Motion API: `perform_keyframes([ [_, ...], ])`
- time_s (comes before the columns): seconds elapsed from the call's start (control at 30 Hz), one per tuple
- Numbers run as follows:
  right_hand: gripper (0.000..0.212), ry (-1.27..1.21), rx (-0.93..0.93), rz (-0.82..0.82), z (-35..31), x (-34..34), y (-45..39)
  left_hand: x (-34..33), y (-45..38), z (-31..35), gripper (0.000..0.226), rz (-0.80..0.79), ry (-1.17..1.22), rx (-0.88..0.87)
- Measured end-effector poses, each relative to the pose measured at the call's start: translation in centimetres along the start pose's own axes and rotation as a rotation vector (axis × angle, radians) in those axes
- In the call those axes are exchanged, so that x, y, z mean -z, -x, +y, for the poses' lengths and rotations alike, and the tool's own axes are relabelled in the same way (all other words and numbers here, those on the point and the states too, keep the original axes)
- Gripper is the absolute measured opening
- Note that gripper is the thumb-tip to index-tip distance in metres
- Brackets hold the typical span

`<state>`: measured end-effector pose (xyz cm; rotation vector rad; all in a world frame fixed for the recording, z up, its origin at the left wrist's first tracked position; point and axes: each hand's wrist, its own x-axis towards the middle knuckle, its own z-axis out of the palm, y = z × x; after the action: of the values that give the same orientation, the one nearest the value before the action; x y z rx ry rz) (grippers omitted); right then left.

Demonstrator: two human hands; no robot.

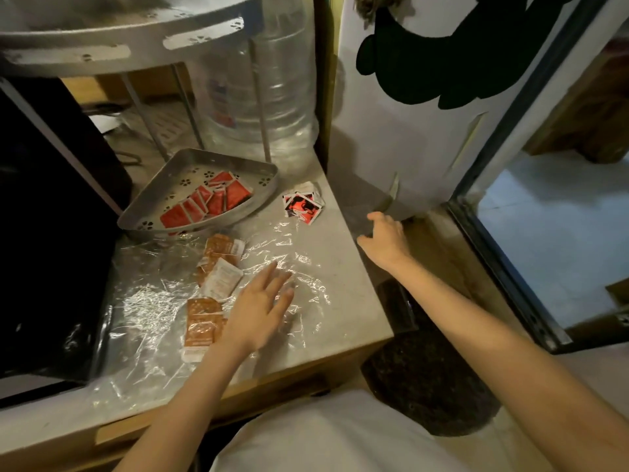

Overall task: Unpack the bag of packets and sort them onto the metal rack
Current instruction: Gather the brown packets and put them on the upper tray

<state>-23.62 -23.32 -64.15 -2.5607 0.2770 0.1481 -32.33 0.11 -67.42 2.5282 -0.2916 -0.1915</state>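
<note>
fingers of the left hand (262, 306) spread flat over the clear bag (211, 301) beside orange packets (218, 264); right hand (386, 240) fingers loosely apart, empty, past the bench (340, 284) edge.

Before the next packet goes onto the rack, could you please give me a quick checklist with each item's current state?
1. Left hand free, fingers spread over the plastic sheet: ok.
2. Right hand free, past the counter edge: ok.
3. Orange packets within reach beside the left hand: ok.
4. Rack tray has bare room beside the red packets: ok.
5. Red-and-black packets sorted: not ok, on the counter beside the tray.
6. Bag emptied: cannot tell.
</note>
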Motion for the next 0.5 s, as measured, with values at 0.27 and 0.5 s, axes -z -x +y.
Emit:
perform_keyframes([
  [0.27,0.053,-0.162,0.399,-0.307,-8.3,-4.0,0.4,4.9,2.5,-0.8,0.044,0.224,0.026,0.097],
  [0.5,0.057,0.014,0.686,-0.376,-14.4,-7.6,0.2,6.8,5.8,-3.6,0.048,0.294,-0.04,0.484],
])
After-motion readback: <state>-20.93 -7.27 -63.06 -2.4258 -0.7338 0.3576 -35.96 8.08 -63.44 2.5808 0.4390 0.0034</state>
